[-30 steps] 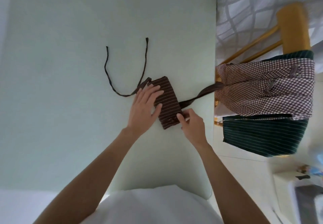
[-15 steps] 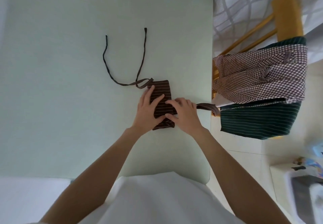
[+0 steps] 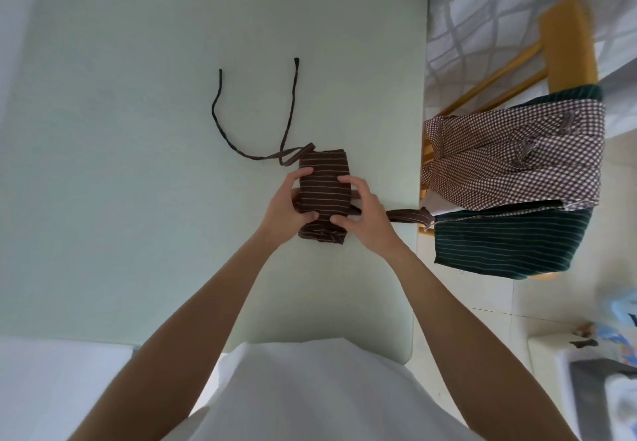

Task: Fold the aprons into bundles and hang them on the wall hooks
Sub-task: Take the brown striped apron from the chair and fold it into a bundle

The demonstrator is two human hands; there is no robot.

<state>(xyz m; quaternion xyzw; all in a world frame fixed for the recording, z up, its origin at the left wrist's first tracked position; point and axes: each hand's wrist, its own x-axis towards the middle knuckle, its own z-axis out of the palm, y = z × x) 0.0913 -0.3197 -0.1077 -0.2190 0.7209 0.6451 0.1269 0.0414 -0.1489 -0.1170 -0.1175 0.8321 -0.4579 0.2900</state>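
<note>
Near the middle of the frame both hands grip a folded brown striped apron [image 3: 322,182] that lies on a pale green table [image 3: 138,165]. The left hand [image 3: 286,206] curls round the bundle's left edge, its thumb pressed on the lower front and its fingers wrapped over the upper left side. The right hand [image 3: 365,213] curls round the right edge the same way, fingertips on the striped face and thumb low on the bundle. Neither hand has straight fingers; both are closed narrowly on the cloth.

The bundle is a narrow rectangle whose long axis runs up and down the frame, its stripes crossing it sideways, and its lower end looks rumpled. Two thin ties [image 3: 255,120] trail from its upper left corner toward the upper left and lie loose on the table. A wider strap [image 3: 410,215] leaves the bundle to the right, passes behind the right hand and reaches the table's right edge.

At the right of the frame a wooden chair [image 3: 565,41] carries a checked apron [image 3: 517,158] draped over a dark green striped apron [image 3: 499,244].
</note>
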